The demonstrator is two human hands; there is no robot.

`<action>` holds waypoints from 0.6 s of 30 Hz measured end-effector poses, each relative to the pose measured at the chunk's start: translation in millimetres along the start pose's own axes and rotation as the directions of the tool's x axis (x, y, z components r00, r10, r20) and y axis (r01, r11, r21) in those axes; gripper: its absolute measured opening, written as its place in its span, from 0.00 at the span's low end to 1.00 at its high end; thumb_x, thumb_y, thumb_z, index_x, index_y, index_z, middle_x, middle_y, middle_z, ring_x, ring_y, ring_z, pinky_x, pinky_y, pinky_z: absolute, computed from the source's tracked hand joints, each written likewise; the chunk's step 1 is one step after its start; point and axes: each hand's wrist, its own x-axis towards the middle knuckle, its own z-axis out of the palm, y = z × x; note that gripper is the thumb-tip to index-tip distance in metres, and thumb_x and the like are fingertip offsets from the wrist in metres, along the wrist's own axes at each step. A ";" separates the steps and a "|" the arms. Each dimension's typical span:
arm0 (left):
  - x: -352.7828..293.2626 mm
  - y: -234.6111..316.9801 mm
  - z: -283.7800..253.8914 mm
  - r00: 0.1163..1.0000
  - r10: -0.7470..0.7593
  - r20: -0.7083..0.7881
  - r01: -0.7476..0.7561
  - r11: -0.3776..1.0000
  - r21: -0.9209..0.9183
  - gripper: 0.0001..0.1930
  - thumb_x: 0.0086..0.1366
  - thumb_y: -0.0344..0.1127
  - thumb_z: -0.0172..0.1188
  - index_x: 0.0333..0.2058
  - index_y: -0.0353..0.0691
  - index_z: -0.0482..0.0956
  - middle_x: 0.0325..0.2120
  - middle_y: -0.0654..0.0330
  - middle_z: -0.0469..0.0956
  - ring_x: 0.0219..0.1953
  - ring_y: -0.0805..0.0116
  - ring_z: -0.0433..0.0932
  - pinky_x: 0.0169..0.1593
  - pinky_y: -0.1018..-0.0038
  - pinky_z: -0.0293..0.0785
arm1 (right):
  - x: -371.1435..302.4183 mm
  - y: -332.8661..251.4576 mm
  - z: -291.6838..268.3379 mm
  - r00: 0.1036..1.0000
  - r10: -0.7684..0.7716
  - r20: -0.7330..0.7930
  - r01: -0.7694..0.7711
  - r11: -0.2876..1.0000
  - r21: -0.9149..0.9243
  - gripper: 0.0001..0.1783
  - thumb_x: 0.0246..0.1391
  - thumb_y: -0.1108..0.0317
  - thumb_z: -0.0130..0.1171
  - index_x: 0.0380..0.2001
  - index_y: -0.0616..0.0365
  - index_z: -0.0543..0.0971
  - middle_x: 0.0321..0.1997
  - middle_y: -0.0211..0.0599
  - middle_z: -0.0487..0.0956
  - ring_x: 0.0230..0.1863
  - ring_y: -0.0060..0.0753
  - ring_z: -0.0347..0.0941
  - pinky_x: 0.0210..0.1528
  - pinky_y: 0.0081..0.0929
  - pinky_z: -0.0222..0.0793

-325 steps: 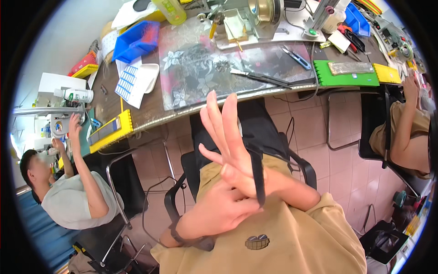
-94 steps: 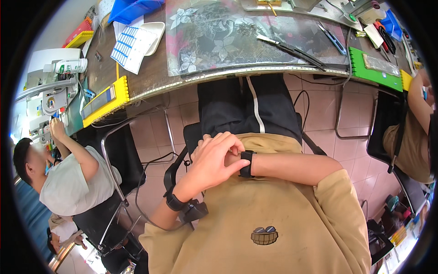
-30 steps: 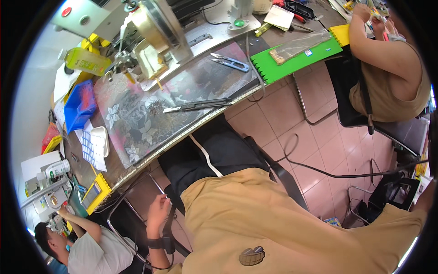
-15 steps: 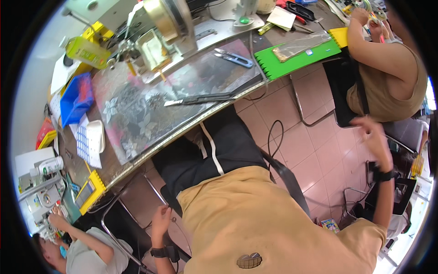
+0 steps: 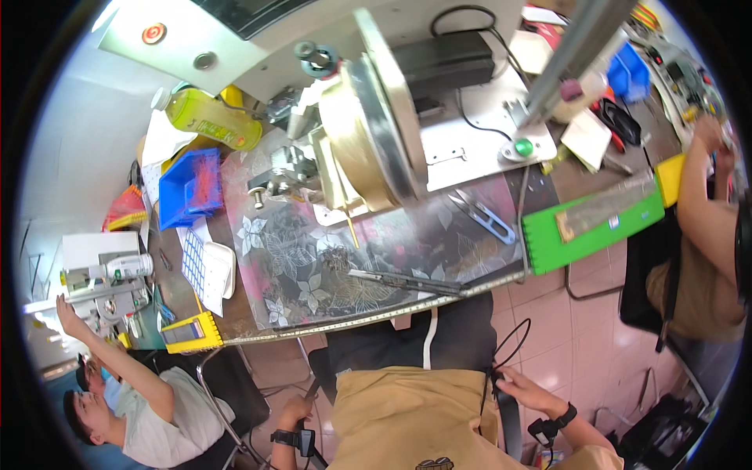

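Note:
My left hand is low beside my left hip, its fingers curled round the black chair armrest. On the other side my right hand has its fingers bent at the front end of the right armrest. A thin black cable loops up right beside those fingers. Ahead of me on the worktable lie black tweezers near the front edge and blue-handled thread snips farther back. A small heap of dark scraps sits left of the tweezers.
A machine with a large gold-coloured wheel stands at the table's back. Blue bin, yellow-green bottle and white tray are at left; a green board at right. Co-workers sit left and right.
My right hand has come down from the air at far right to the chair's right armrest. My left hand has stayed low by the left armrest. The view has tilted up toward the machine.

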 end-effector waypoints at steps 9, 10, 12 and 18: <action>18.8 56.6 -52.4 0.922 0.327 -0.206 -0.267 0.924 0.273 0.22 0.67 0.46 0.52 0.47 0.32 0.80 0.33 0.41 0.83 0.37 0.44 0.84 0.42 0.54 0.79 | -32.0 -68.6 1.7 0.944 0.136 -0.300 -0.283 0.803 -0.525 0.28 0.65 0.50 0.51 0.57 0.62 0.73 0.41 0.63 0.80 0.44 0.64 0.77 0.47 0.51 0.72; 22.3 63.2 -57.4 0.911 0.365 -0.191 -0.296 0.902 0.313 0.22 0.67 0.46 0.52 0.47 0.32 0.80 0.33 0.41 0.83 0.37 0.44 0.84 0.42 0.54 0.79 | -29.1 -71.9 -8.1 0.889 0.097 -0.448 -0.349 0.777 -0.524 0.25 0.64 0.52 0.52 0.54 0.61 0.76 0.36 0.59 0.81 0.40 0.63 0.78 0.43 0.54 0.70; 19.3 74.6 -64.6 0.751 0.623 -0.219 -0.451 0.726 0.519 0.23 0.66 0.48 0.53 0.50 0.35 0.79 0.38 0.40 0.82 0.43 0.42 0.82 0.46 0.54 0.78 | -31.1 -100.7 -15.6 0.713 -0.282 -0.642 -0.368 0.628 -0.685 0.16 0.61 0.59 0.58 0.47 0.56 0.80 0.31 0.50 0.81 0.33 0.55 0.77 0.37 0.55 0.67; -109.8 156.5 -93.8 0.431 0.893 -0.127 -0.880 0.447 0.161 0.14 0.71 0.38 0.52 0.43 0.35 0.80 0.31 0.48 0.83 0.35 0.46 0.82 0.40 0.62 0.77 | 2.6 -232.0 51.6 0.430 -0.880 -0.201 -0.129 0.161 -0.979 0.05 0.53 0.64 0.61 0.34 0.50 0.79 0.21 0.27 0.77 0.28 0.29 0.73 0.37 0.32 0.63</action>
